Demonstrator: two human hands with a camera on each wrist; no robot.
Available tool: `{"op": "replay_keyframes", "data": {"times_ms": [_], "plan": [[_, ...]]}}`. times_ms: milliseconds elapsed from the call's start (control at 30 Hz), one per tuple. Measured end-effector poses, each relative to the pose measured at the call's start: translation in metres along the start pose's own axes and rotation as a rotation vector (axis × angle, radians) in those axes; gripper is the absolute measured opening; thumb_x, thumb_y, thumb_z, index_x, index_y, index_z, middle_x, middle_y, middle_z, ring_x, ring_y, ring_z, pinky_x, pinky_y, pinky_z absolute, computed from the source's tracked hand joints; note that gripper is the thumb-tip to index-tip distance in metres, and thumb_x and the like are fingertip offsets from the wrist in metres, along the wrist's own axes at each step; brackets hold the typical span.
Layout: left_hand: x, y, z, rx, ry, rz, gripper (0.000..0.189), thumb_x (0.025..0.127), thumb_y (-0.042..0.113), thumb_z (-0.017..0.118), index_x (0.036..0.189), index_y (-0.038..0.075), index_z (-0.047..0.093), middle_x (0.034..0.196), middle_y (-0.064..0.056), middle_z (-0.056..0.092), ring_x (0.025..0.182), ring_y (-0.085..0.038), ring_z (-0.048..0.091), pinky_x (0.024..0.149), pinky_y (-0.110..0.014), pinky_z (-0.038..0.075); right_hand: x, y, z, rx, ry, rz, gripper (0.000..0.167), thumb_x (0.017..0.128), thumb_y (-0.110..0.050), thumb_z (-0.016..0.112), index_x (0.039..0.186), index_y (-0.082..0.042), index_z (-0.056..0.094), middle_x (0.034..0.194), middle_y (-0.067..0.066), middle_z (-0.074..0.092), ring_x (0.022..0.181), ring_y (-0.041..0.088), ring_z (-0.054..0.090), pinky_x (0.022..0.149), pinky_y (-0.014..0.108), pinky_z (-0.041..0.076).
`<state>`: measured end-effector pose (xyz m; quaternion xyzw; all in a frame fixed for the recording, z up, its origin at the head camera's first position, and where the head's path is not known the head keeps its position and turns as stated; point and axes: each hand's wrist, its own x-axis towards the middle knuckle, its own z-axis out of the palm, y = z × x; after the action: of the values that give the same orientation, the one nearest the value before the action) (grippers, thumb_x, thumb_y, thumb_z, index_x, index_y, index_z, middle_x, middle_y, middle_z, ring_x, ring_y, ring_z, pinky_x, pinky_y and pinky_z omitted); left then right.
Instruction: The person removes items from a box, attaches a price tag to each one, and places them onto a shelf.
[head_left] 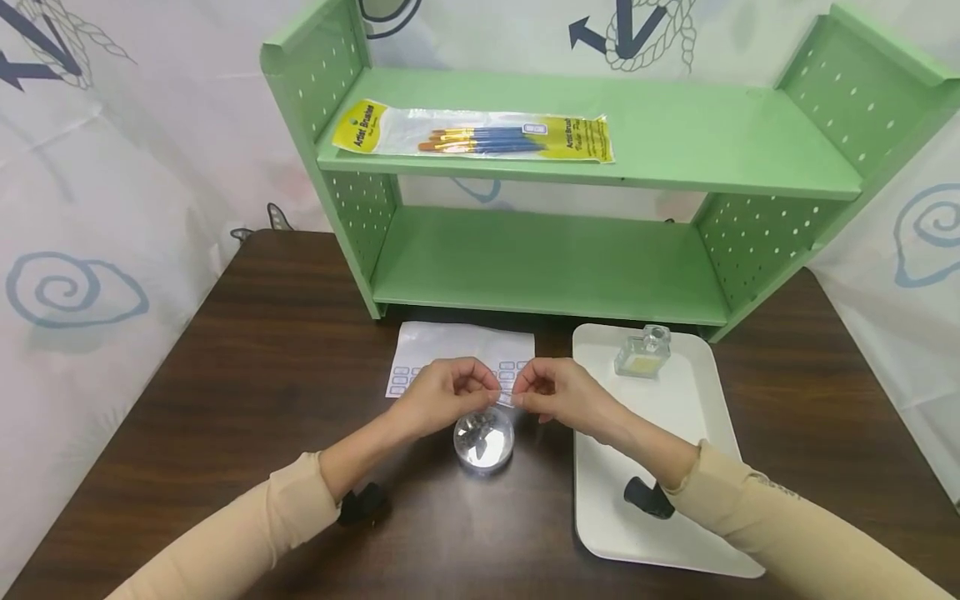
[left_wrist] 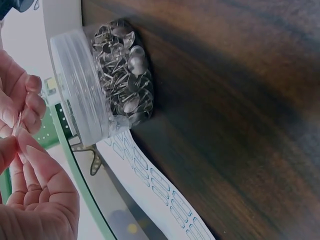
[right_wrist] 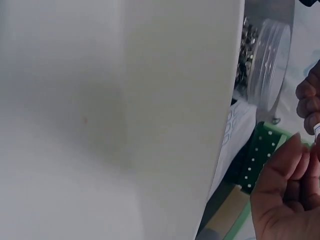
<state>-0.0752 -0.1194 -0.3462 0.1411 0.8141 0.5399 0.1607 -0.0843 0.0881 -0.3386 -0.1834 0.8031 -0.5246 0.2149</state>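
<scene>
In the head view my left hand (head_left: 448, 390) and right hand (head_left: 558, 392) meet at mid-table. Their fingertips pinch a small white label (head_left: 507, 399) with blue print from both sides. Behind them lies a white sheet of labels (head_left: 467, 342) with rows of blue-outlined boxes, partly covered by the hands. Just below the fingers stands a round clear jar (head_left: 483, 442) with a lid on. Seen from the left wrist, it holds many metal thumbtacks (left_wrist: 125, 75). The right wrist view shows my right hand (right_wrist: 287, 195) at its edge, with the label mostly out of sight.
A white tray (head_left: 678, 417) on the right holds a clear glass bottle (head_left: 643, 353) with a yellowish label. At the back stands a green two-level shelf (head_left: 555, 258). A packet of artist brushes (head_left: 480, 133) lies on its upper level.
</scene>
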Motion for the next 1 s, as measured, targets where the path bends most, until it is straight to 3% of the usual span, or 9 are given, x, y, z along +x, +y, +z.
{"op": "replay_keyframes", "data": {"times_ms": [233, 433, 600, 800, 1000], "plan": [[-0.011, -0.001, 0.002, 0.039, -0.028, 0.029, 0.008, 0.085, 0.011, 0.067, 0.088, 0.005, 0.066, 0.077, -0.006, 0.065, 0.069, -0.015, 0.06, 0.062, -0.023, 0.05, -0.009, -0.002, 0.013, -0.139, 0.075, -0.031, 0.003, 0.083, -0.003, 0.065, 0.081, -0.002, 0.063, 0.075, 0.002, 0.055, 0.069, 0.012, 0.05, 0.06, 0.021, 0.045], [-0.025, -0.004, 0.005, 0.189, -0.009, 0.063, 0.003, 0.082, 0.014, 0.071, 0.081, 0.012, 0.069, 0.08, 0.005, 0.064, 0.077, -0.008, 0.056, 0.07, -0.022, 0.047, -0.019, -0.001, 0.027, -0.256, 0.091, -0.055, 0.006, 0.078, -0.003, 0.068, 0.074, -0.007, 0.065, 0.077, 0.001, 0.052, 0.075, 0.012, 0.047, 0.065, 0.021, 0.042], [-0.039, -0.008, 0.008, 0.326, 0.056, 0.087, 0.01, 0.076, 0.017, 0.078, 0.073, 0.022, 0.069, 0.101, 0.001, 0.062, 0.097, -0.016, 0.055, 0.081, -0.031, 0.042, -0.024, 0.0, 0.037, -0.322, 0.06, -0.07, 0.01, 0.077, -0.006, 0.072, 0.071, -0.012, 0.066, 0.075, -0.003, 0.052, 0.073, 0.011, 0.044, 0.063, 0.022, 0.039], [-0.054, -0.013, 0.013, 0.351, 0.113, 0.077, 0.018, 0.071, 0.016, 0.081, 0.066, 0.026, 0.066, 0.13, -0.009, 0.055, 0.121, -0.029, 0.048, 0.098, -0.048, 0.038, -0.028, 0.0, 0.044, -0.435, 0.069, -0.175, 0.014, 0.073, -0.009, 0.076, 0.067, -0.016, 0.066, 0.067, -0.01, 0.054, 0.073, 0.009, 0.046, 0.068, 0.025, 0.038], [-0.061, -0.018, 0.018, 0.361, 0.136, 0.06, 0.022, 0.071, 0.016, 0.081, 0.064, 0.029, 0.065, 0.137, -0.01, 0.05, 0.123, -0.03, 0.048, 0.097, -0.05, 0.04, -0.031, -0.005, 0.048, -0.507, 0.051, -0.145, 0.016, 0.072, -0.013, 0.078, 0.064, -0.019, 0.065, 0.063, -0.01, 0.05, 0.068, 0.007, 0.043, 0.061, 0.021, 0.035]]}}
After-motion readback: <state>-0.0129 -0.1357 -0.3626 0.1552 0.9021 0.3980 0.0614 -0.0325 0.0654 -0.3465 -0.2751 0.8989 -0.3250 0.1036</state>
